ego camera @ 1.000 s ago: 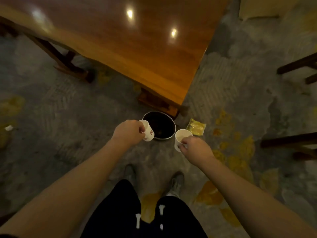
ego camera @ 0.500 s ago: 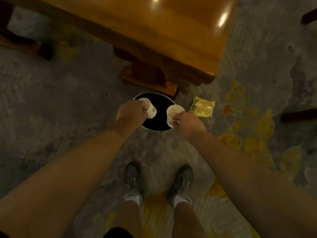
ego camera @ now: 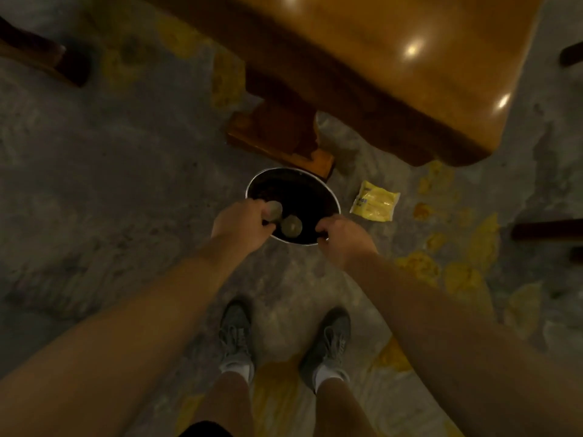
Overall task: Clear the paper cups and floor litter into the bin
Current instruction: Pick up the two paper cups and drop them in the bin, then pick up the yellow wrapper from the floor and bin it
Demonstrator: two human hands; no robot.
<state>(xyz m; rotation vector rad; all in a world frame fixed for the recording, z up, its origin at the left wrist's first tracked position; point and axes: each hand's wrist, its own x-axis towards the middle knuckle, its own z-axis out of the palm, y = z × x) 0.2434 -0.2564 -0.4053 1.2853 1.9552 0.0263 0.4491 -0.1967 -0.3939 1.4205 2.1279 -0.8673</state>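
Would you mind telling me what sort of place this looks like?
Probably an indoor eating or meeting room, though that is uncertain: a large polished wooden table, a bare, worn concrete floor with yellow patches, and a small round bin by the table's foot.

glossy wooden table, rough concrete floor

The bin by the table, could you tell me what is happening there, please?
A person stands over the bin. The left hand has a paper cup in its grip above the opening; a second cup is in the bin, below the empty right hand. A yellow packet lies on the floor beside it.
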